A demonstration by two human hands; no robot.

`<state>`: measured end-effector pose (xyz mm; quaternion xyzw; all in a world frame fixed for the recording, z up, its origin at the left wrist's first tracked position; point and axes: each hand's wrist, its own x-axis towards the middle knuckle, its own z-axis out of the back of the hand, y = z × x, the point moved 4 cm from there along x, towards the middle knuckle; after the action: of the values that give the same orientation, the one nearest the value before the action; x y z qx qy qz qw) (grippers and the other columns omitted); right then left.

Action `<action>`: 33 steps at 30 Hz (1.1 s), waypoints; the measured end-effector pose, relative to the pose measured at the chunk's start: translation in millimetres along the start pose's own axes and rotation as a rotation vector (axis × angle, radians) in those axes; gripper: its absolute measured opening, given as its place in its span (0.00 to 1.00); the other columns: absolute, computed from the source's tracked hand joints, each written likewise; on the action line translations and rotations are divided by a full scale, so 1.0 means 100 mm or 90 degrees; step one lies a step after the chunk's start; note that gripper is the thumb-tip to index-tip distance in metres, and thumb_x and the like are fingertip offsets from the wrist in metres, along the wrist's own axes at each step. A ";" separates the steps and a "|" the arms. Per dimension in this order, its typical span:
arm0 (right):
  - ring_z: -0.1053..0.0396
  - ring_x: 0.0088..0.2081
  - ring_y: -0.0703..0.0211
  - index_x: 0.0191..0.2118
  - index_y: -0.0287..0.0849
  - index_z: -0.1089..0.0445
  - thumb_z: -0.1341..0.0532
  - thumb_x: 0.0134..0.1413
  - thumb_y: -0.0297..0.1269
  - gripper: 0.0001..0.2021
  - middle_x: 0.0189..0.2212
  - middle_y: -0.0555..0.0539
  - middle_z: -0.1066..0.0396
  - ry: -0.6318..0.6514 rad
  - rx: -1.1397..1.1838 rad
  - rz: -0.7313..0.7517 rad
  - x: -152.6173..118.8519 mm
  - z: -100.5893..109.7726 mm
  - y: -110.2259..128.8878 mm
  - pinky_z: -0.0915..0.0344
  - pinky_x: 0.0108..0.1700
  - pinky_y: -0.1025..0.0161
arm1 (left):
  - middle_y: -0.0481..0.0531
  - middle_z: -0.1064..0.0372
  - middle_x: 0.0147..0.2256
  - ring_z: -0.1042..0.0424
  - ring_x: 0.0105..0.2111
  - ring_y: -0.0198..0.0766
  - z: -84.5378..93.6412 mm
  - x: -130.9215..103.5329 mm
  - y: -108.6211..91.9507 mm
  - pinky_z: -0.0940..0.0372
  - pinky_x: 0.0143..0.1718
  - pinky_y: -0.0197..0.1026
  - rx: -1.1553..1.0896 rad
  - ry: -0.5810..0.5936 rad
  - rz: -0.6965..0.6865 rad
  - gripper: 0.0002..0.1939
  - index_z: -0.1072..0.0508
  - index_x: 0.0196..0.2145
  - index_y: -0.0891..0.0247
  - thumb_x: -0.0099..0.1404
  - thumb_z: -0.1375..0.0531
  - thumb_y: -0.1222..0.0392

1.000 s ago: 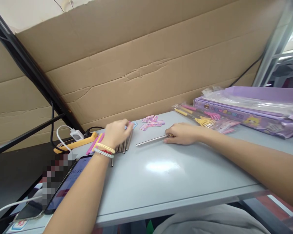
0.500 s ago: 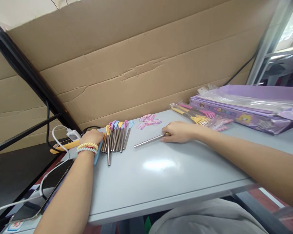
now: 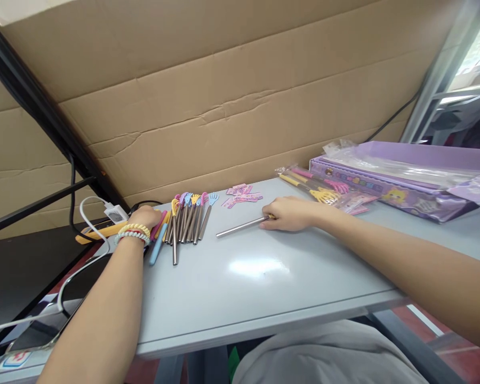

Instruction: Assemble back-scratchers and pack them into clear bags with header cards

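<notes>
My right hand (image 3: 288, 213) is closed around the yellow head end of a back scratcher (image 3: 240, 228). Its bare metal rod points left, low over the grey table. On the left, my left hand (image 3: 144, 216) reaches palm-down beside several coloured handles; its fingertips are hidden. A blue handle (image 3: 158, 244) lies just right of that hand, with pink and yellow ones partly covered behind it. Next to these, a row of back scratchers (image 3: 190, 218) has metal rods toward me and small hand-shaped heads in blue, yellow, pink and purple at the far end.
Pink printed cards (image 3: 243, 196) lie near the cardboard wall (image 3: 208, 117). Bagged pink and yellow back scratchers (image 3: 314, 186) rest before a purple box (image 3: 388, 192) holding clear plastic sleeves. A white charger (image 3: 116, 213) with its cable and a phone are at the left edge.
My left hand has shifted slightly left, uncovering more of the blue handle and a pink one. The right hand keeps its hold on the back scratcher. The view has moved slightly.
</notes>
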<state>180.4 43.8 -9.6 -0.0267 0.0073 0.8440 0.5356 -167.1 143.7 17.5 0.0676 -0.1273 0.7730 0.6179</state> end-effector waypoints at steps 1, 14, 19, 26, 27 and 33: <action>0.31 0.33 0.50 0.32 0.43 0.31 0.51 0.56 0.54 0.21 0.32 0.42 0.28 0.001 0.002 -0.001 0.00 0.00 0.00 0.45 0.29 0.61 | 0.73 0.26 0.40 0.27 0.42 0.58 0.03 -0.03 -0.03 0.34 0.40 0.50 0.002 0.002 0.011 0.20 0.25 0.39 0.73 0.60 0.48 0.54; 0.31 0.34 0.49 0.34 0.42 0.31 0.56 0.59 0.53 0.23 0.32 0.40 0.28 0.004 0.009 -0.028 0.02 -0.01 -0.03 0.45 0.30 0.61 | 0.52 0.27 0.35 0.29 0.37 0.42 0.16 -0.97 -1.23 0.39 0.37 0.40 -0.065 -0.058 -0.537 0.22 0.30 0.36 0.60 0.70 0.60 0.50; 0.31 0.37 0.45 0.35 0.41 0.30 0.59 0.61 0.52 0.25 0.32 0.38 0.28 -0.053 -0.027 -0.105 0.05 -0.03 -0.10 0.46 0.31 0.59 | 0.53 0.27 0.32 0.29 0.34 0.43 0.06 -1.01 -1.29 0.41 0.31 0.40 0.015 -0.008 -0.602 0.25 0.30 0.30 0.61 0.70 0.61 0.48; 0.31 0.33 0.51 0.37 0.40 0.31 0.61 0.63 0.49 0.26 0.31 0.39 0.28 -0.119 0.016 -0.121 0.05 0.00 -0.12 0.47 0.31 0.61 | 0.52 0.29 0.42 0.30 0.40 0.43 0.02 -0.84 -1.19 0.40 0.34 0.40 -0.004 -0.048 -0.560 0.16 0.33 0.41 0.60 0.70 0.57 0.54; 0.32 0.33 0.51 0.37 0.41 0.31 0.61 0.63 0.49 0.26 0.31 0.40 0.28 -0.127 0.022 -0.115 0.04 0.01 -0.11 0.47 0.31 0.62 | 0.53 0.29 0.42 0.30 0.40 0.43 0.04 -0.82 -1.18 0.40 0.35 0.41 -0.021 -0.071 -0.544 0.16 0.33 0.42 0.61 0.70 0.57 0.54; 0.32 0.33 0.53 0.37 0.41 0.31 0.60 0.64 0.49 0.25 0.31 0.41 0.28 -0.147 0.025 -0.106 0.03 0.01 -0.07 0.47 0.31 0.62 | 0.55 0.30 0.40 0.31 0.41 0.42 -0.01 -0.74 -1.17 0.38 0.39 0.41 -0.079 -0.100 -0.545 0.12 0.34 0.41 0.63 0.69 0.54 0.58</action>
<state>185.2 49.6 -8.3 0.0805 -0.0397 0.7940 0.6012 -36.9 98.6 10.1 0.1358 -0.1806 0.4304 0.8739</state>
